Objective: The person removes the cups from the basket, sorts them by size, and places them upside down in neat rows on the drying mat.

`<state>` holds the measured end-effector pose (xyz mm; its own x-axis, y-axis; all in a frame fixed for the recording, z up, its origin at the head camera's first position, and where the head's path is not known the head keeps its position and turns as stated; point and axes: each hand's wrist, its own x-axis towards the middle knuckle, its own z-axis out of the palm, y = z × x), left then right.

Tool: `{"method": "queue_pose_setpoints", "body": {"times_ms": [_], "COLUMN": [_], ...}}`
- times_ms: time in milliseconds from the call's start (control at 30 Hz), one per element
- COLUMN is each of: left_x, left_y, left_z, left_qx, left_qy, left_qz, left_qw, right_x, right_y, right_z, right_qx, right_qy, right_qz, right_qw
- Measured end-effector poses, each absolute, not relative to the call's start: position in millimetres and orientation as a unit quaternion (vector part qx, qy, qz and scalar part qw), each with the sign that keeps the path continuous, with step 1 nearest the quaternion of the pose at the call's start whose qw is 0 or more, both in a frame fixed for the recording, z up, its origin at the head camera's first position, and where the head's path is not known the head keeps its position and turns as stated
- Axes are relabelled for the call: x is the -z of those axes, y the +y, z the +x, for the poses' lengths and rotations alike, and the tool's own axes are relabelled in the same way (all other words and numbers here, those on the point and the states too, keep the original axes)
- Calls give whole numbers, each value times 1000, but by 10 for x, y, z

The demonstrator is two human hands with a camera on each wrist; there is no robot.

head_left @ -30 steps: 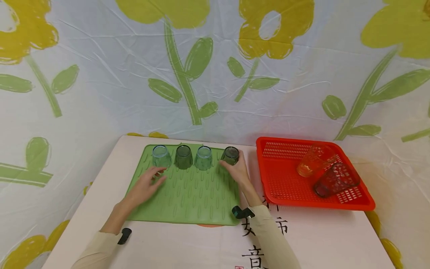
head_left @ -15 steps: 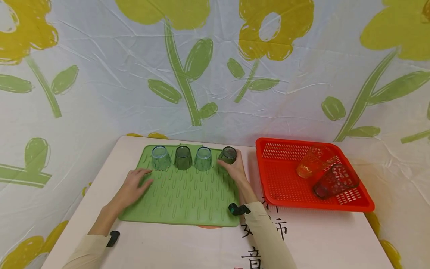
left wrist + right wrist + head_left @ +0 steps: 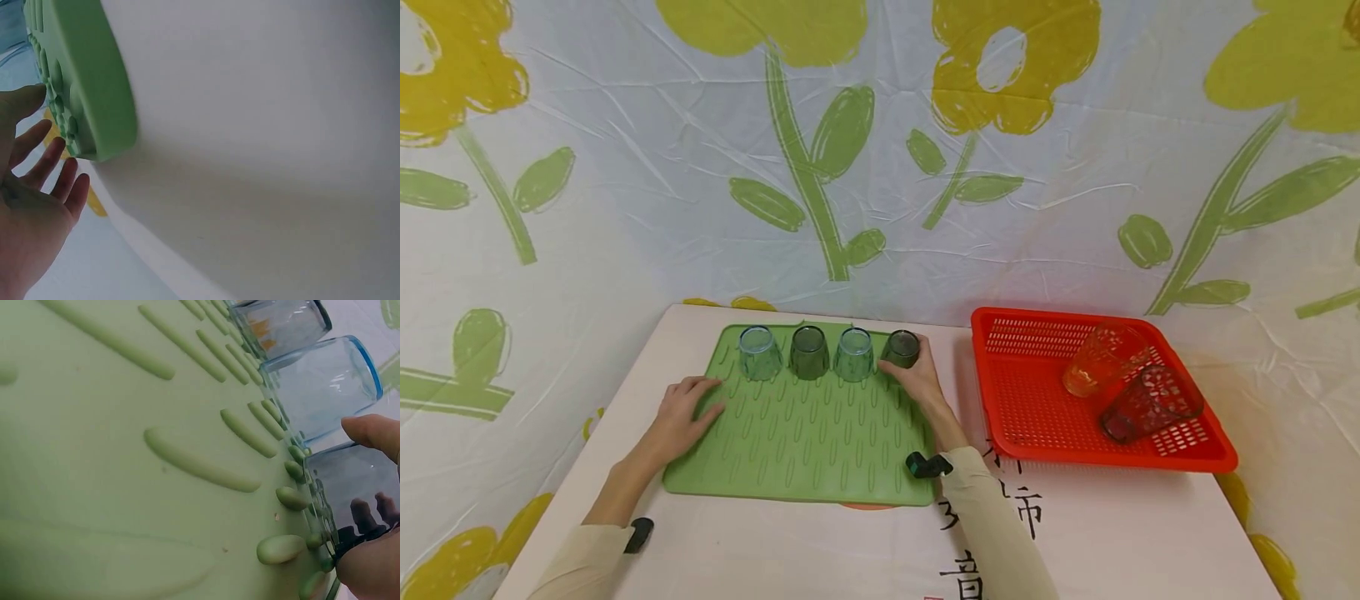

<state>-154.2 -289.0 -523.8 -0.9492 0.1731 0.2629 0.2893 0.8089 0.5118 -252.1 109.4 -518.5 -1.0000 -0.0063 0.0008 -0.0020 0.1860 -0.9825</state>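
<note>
Gripping the rightmost glass [image 3: 901, 347] on the mat [image 3: 818, 454], right fingers [image 3: 924, 354] should settle it level, clear of its neighbour [image 3: 854, 357]; left fingers [image 3: 64, 181] look relaxed.

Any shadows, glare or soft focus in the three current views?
Head: even light, left hand and right hand without obvious blur; left wrist: broad soft shadow across the table; right wrist: small glints on the blue-rimmed glass, mat softly focused at lower left.
</note>
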Motion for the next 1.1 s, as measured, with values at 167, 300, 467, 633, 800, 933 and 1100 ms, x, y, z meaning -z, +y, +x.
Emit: {"method": "queue_pose_setpoints", "body": {"times_ms": [167,300,467,633,800,933,1100], "left_x": [5247,5272,5302,5311,5315,5338,5355], "left_y": [-2918,-2941,-2964,-2975,-2988,-3018,-3058], "left_z": [-1537,-1540,-1556,-1572,-1594,-1602,-1608], "left_qx": [290,298,305,310,318,323,325], "left_qy": [-946,-945,-943,-941,-938,-934,-929], "left_qz": [-119,-115,-116,-121,-127,-140,-156], "left_qw": [87,74,69,63,53,64,89], "right_x": [5196,5199,5182,5167,5116,5077,5007], "right_y": [1094,1102,1135,1192,1247,1261,1270], "right_z": [-2509,-2498,-2481,-2438,-2330,-2229,-2098], "right_qx": [634,629,620,615,620,623,626], "right_qy": [773,777,784,788,784,782,778], "right_qz": [-12,-16,-12,-8,-4,0,21], "right_qw": [5,15,23,25,22,27,53]}}
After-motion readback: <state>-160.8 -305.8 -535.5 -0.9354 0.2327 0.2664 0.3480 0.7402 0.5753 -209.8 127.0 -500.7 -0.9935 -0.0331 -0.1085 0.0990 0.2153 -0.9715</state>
